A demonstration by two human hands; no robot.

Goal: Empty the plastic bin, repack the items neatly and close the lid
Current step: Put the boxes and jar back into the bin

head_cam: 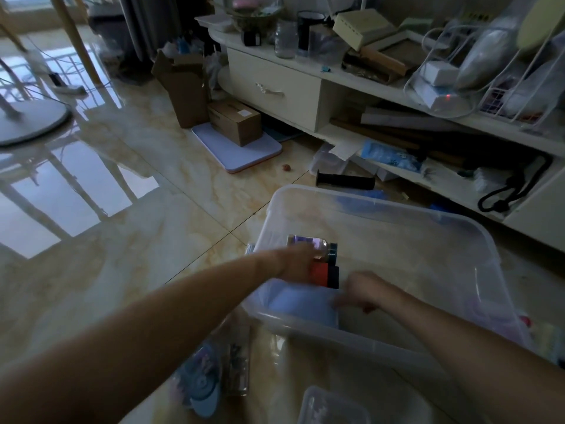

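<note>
A clear plastic bin [428, 221] stands on the tiled floor. Inside it, along the left wall, lie a small jar with a dark lid [321, 244], a red and black box [325, 275] and a flat pale blue pad [302, 304]. My left hand [298, 261] reaches over the bin's left wall and rests on the jar and the red box; its fingers are partly hidden. My right hand [362, 290] is inside the bin, fingers curled down at the edge of the blue pad.
Outside the bin, near its front left corner, lie a blue round item [201, 384], a clear narrow box [237, 362] and a clear small container [333, 408]. A black handle grip [345, 179] lies behind the bin. A cluttered white cabinet [275, 84] and cardboard boxes [235, 120] stand beyond.
</note>
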